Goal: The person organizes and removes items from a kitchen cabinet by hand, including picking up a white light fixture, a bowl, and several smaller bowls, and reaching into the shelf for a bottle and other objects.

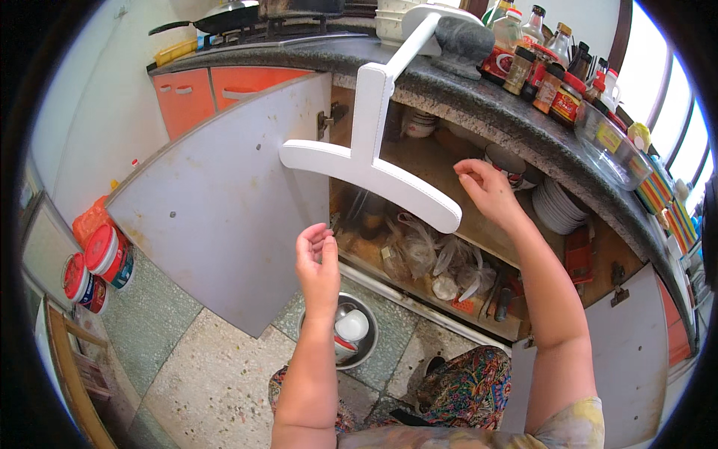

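My left hand (317, 250) is raised beside the inner edge of the swung-out left cabinet door (235, 213). Its fingers are loosely curled, with nothing visible in them. In front of the upper shelf (432, 160), my right hand (488, 189) hovers empty, its fingers bent and slightly apart. Close to it on that shelf are a bowl-like vessel (505, 160) and a stack of white plates (555, 205). Tied plastic bags (415, 247) fill part of the lower level. A steel basin (371, 342) on the floor holds a white cup-like container (352, 325), partly behind my left forearm.
A white T-shaped frame (364, 160) crosses the view and hides part of the cabinet. Jars and bottles (564, 104) crowd the stone countertop (533, 120), beside a clear bowl (608, 146). The right door (611, 342) also stands ajar. Lidded buckets (106, 255) sit along the left wall.
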`<state>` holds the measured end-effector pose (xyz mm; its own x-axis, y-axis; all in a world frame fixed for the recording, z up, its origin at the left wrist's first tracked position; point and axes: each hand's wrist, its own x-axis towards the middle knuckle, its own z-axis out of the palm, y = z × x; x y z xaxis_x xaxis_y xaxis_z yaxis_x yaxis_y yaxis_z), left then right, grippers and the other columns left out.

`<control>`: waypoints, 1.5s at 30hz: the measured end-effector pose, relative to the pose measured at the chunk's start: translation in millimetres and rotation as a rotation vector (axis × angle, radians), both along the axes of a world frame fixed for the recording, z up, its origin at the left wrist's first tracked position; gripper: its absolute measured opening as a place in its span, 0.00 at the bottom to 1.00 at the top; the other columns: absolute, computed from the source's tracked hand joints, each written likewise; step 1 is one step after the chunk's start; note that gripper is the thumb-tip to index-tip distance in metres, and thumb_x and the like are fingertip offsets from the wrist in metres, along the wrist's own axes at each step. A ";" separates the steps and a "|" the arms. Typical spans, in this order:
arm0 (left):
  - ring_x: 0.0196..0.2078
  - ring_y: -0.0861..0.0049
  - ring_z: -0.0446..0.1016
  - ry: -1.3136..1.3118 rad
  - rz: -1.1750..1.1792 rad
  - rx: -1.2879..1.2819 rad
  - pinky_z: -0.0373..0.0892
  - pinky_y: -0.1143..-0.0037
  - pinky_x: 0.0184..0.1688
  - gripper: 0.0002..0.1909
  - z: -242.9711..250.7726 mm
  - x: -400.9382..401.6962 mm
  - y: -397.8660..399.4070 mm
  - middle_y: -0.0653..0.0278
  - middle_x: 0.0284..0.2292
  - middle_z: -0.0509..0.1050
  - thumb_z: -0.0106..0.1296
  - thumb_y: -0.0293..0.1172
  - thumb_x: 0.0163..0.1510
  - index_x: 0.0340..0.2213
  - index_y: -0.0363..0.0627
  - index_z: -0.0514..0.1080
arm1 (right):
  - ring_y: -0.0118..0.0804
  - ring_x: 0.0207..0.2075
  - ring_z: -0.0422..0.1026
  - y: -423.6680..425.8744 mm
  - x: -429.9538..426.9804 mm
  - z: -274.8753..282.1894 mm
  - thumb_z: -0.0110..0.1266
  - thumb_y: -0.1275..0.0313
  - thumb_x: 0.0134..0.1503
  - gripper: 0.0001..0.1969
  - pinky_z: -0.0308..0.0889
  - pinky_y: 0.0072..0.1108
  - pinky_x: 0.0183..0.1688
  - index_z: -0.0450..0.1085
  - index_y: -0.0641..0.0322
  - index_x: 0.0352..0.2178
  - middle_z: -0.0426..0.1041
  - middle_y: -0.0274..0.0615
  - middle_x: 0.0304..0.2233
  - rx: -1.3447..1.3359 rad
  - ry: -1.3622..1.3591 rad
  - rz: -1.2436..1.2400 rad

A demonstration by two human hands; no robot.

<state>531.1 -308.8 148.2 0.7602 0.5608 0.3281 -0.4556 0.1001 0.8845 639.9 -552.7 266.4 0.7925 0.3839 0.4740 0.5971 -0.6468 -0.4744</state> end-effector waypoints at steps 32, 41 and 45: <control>0.33 0.79 0.66 0.238 -0.104 -0.057 0.61 0.80 0.40 0.08 -17.2 16.8 -17.0 0.63 0.29 0.68 0.41 0.26 0.51 0.33 0.37 0.65 | 0.47 0.40 0.65 -131.3 105.8 -81.8 0.53 0.49 0.42 0.38 0.66 0.33 0.35 0.48 0.54 0.50 0.53 0.51 0.48 1.039 0.429 -0.679; 0.32 0.79 0.66 0.230 -0.107 -0.066 0.62 0.80 0.39 0.07 -15.0 17.1 -19.0 0.62 0.29 0.68 0.41 0.25 0.51 0.33 0.37 0.65 | 0.59 0.50 0.54 -131.7 142.9 -58.2 0.50 0.42 0.39 0.47 0.63 0.41 0.43 0.40 0.52 0.54 0.40 0.50 0.55 1.140 0.750 -0.666; 0.32 0.79 0.66 0.218 -0.114 -0.077 0.61 0.80 0.39 0.08 -15.3 18.8 -18.1 0.62 0.29 0.68 0.40 0.24 0.51 0.33 0.36 0.64 | 0.59 0.50 0.54 -143.5 149.1 -70.4 0.52 0.50 0.44 0.39 0.64 0.42 0.42 0.44 0.55 0.52 0.42 0.51 0.54 1.215 0.786 -0.640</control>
<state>549.9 -326.9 132.9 0.8680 0.4844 0.1090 -0.2366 0.2106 0.9485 789.0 -696.3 195.9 0.8534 -0.3837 -0.3529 -0.2484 0.2959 -0.9224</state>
